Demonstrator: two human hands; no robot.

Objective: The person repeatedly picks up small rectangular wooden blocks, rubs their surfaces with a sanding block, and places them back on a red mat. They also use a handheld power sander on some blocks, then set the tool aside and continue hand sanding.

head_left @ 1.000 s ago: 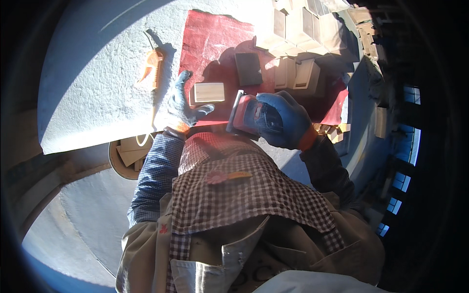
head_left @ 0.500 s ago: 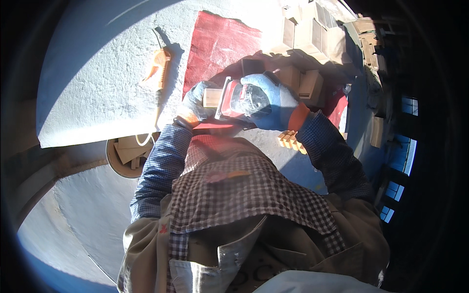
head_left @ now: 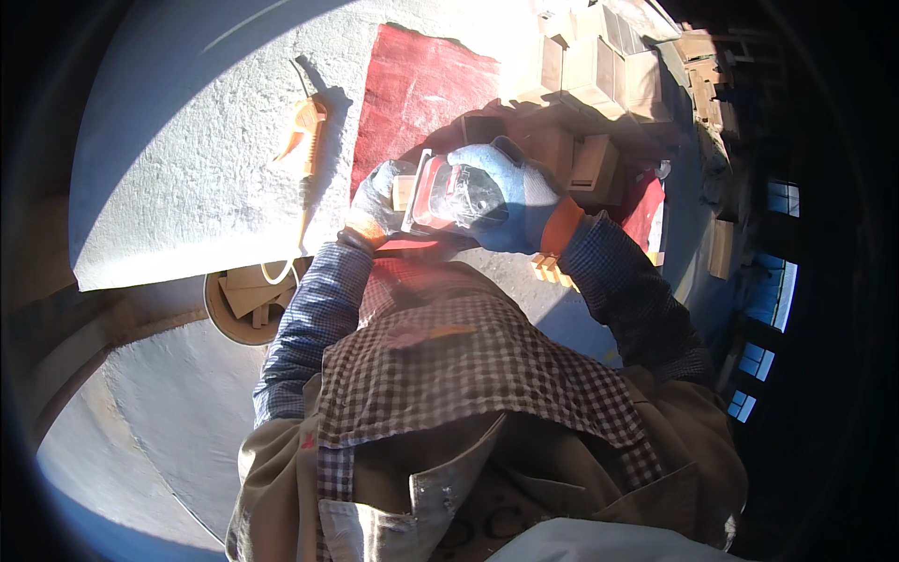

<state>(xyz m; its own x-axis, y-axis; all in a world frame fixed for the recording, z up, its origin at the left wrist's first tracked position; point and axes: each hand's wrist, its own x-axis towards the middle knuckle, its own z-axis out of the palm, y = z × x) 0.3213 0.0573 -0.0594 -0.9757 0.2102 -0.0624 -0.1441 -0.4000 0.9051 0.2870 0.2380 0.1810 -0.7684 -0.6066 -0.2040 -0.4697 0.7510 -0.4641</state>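
Wood block [head_left: 402, 194] and handheld power tool [head_left: 434, 190], face to face

Wood block: pale, small, over the red sheet [head_left: 426, 75] by the worktop's [head_left: 169, 187] near edge. Clasped in the left hand [head_left: 375, 199], gloved, fingers wrapped about its left end; the right end is left bare toward the tool. The grip seems chosen to brace it.

Power tool: red and dark body, flat plate [head_left: 417, 192] turned left to the block. Grasped by the right hand [head_left: 526, 192], gloved, over the rounded rear, probably for control and to keep fingers off the plate. Glare makes it hard to tell whether plate and block touch throughout.

Blow gun [head_left: 306, 140]: orange, with pale hose [head_left: 301, 229]; lies left of the sheet, presumably out of the way yet within left-hand reach.

Wooden boxes [head_left: 595, 70]: stacked toward the far right corner, which leaves room at the near edge.

Round bin [head_left: 221, 323]: below the near edge, left; contains wood pieces [head_left: 248, 290], likely kept off the worktop to save space.
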